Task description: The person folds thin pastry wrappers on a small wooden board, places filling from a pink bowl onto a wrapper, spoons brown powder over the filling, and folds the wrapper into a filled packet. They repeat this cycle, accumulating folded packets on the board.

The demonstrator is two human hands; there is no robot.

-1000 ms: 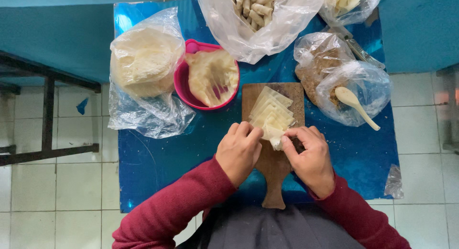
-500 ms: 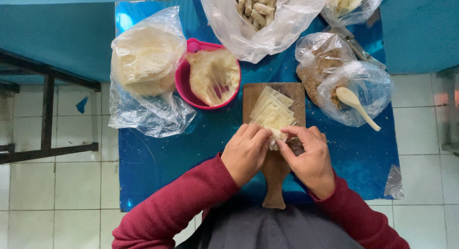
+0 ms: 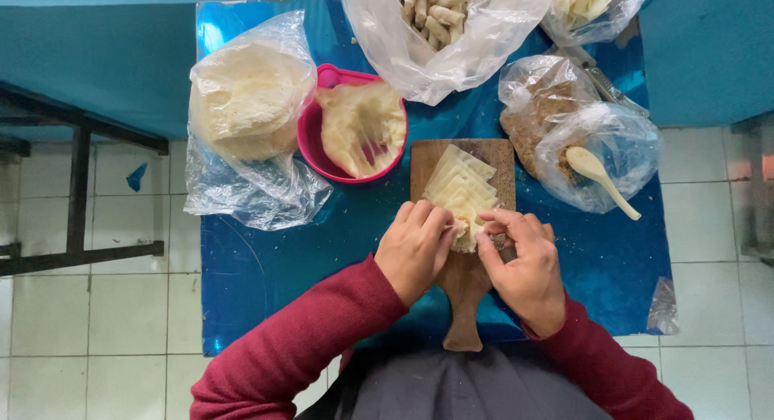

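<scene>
Left hand (image 3: 415, 247) and right hand (image 3: 524, 263): fingers curled shut, pinching near end of wrapper stack (image 3: 461, 190) between them. Stack fanned along wooden board (image 3: 468, 283), mid-table (image 3: 266, 275). Pink bowl (image 3: 310, 138) just left of board. Bagged wrappers (image 3: 246, 106) far left. Bag of rolls (image 3: 439, 25) above. Bagged filling with spoon (image 3: 601, 174) right.

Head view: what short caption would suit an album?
Both hands, left hand and right hand, pinch a pale wrapper over a wooden board.
</scene>
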